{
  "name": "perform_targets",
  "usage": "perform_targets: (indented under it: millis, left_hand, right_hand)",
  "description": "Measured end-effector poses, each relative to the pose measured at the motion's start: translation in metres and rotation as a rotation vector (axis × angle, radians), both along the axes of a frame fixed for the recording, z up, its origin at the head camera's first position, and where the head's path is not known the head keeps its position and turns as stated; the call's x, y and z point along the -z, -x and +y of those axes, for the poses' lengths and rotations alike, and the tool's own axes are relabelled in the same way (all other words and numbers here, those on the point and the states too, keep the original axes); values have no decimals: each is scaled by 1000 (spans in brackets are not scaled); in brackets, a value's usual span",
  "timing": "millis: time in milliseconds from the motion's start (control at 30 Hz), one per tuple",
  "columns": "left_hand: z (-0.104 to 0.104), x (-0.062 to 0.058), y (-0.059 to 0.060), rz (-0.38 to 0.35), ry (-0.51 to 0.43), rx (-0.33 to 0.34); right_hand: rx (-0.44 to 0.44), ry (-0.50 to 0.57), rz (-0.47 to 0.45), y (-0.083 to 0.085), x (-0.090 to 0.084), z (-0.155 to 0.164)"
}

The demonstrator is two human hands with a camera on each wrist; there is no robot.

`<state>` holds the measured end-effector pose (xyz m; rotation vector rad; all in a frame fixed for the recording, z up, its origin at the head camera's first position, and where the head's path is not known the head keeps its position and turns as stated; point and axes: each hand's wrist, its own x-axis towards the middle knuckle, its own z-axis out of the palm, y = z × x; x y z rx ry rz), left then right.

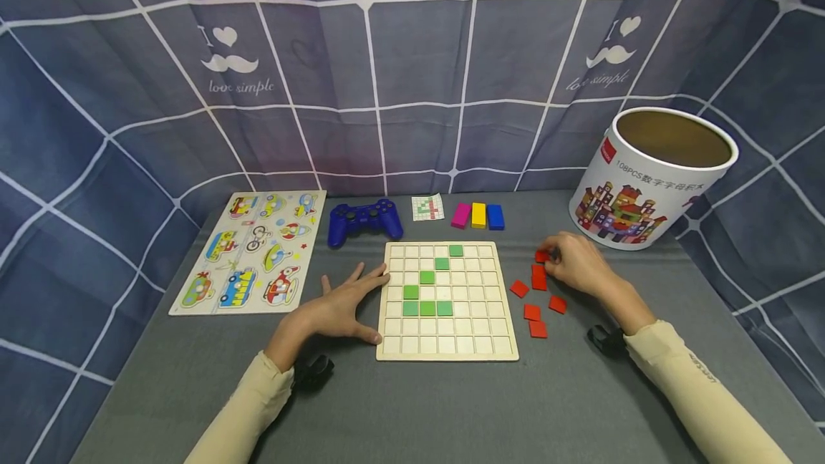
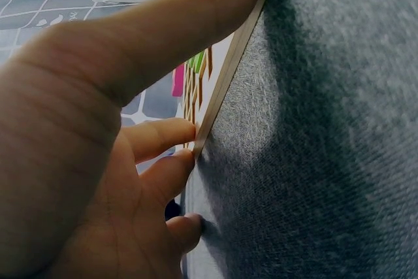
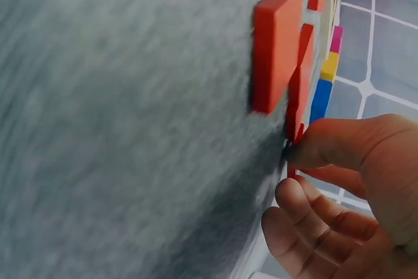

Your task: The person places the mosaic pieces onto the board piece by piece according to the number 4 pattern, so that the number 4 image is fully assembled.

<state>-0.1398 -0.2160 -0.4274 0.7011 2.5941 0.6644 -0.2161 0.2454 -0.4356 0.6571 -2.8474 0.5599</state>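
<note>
1. The right hand [image 1: 580, 263] pinches a red tile [image 1: 542, 256] between thumb and fingertips, on the grey cloth [image 1: 451, 407] right of the board [image 1: 447, 299].
2. The left hand [image 1: 338, 306] lies flat, fingers spread wide, touching the board's left edge.
3. More red tiles [image 1: 537, 299] lie loose just right of the board.
4. Green tiles [image 1: 427, 299] sit in the board's cells.
5. A gamepad [image 1: 362, 220], a card [image 1: 427, 208], three colour blocks [image 1: 478, 215], a tub [image 1: 651, 177] and a vehicle puzzle [image 1: 254, 249] lie behind and beside.

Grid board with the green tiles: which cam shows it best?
Head view. It shows the whole grid board from above, every cell and green tile visible, with the left hand against its left edge. The left wrist view catches only that edge, side-on. The right wrist view shows just a thin sliver at the top.
</note>
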Motion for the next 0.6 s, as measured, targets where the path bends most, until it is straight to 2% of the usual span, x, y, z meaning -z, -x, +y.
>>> perform_targets:
  millis: [167, 600]
  left_hand:
    - [0, 2, -3, -8, -4, 3]
    - [1, 0, 0, 2, 10, -1]
  right_hand:
    - [1, 16, -6, -3, -2, -14]
    - [-172, 42, -35, -9, -7, -88]
